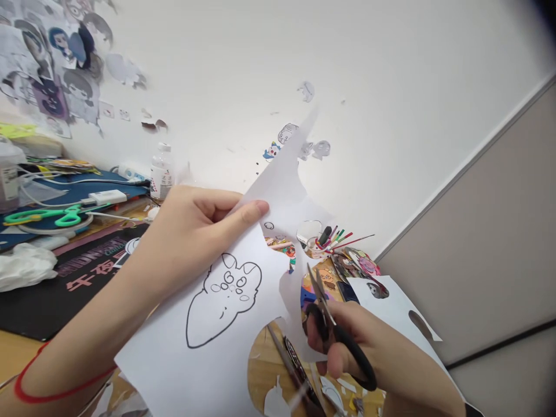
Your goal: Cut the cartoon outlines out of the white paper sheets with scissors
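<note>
My left hand (204,231) pinches a white sheet of paper (165,359) between thumb and fingers near its upper part. A cartoon figure with small ears is drawn on the sheet in black outline. Rounded pieces are cut out of its right side, and a flap bends upward past my thumb. In my right hand (343,336) is a pair of scissors (324,295) with black handles. Its blades point up, slightly apart, beside the paper's cut right edge. Through the cut-outs I see the wooden table (267,353) with paper scraps.
Green-handled scissors (65,215), a charger (106,197) and cables lie at the left, near a white bottle (161,171). A cup of pens (319,243) stands at the back. Another cut sheet (399,307) lies at the right. Drawings (78,92) hang on the wall.
</note>
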`<move>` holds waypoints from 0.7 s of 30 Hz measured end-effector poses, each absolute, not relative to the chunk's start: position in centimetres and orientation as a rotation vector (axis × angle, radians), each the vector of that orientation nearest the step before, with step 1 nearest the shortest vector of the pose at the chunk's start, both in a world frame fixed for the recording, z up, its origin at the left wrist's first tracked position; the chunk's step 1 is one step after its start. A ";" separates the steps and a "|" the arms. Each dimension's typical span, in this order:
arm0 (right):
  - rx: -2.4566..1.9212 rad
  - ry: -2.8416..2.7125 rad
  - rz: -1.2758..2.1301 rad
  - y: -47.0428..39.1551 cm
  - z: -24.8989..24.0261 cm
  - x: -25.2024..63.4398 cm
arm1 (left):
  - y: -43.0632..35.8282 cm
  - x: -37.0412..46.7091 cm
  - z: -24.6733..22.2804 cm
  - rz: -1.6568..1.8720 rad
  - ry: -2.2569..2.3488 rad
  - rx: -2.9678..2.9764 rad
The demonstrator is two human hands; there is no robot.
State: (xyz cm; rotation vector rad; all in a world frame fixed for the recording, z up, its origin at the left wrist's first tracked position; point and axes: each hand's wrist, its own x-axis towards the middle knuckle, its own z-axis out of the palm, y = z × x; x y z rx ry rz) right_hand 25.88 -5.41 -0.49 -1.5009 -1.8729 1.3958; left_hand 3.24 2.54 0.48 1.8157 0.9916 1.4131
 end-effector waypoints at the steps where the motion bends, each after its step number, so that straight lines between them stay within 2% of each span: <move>1: -1.480 -1.899 1.409 -5.2 -0.5 25.8 | 2.6 3.3 0.4 1.373 0.977 1.792; 9: -1.387 -1.986 1.289 -3.8 -0.9 25.0 | 3.1 3.8 0.4 0.918 0.906 1.680; 13: -1.384 -1.926 1.440 -3.6 -1.5 25.3 | 3.0 3.9 0.8 0.812 0.890 1.718; 21: -1.440 -1.877 1.450 -3.8 -1.5 25.1 | 3.4 4.0 0.7 0.685 0.841 1.636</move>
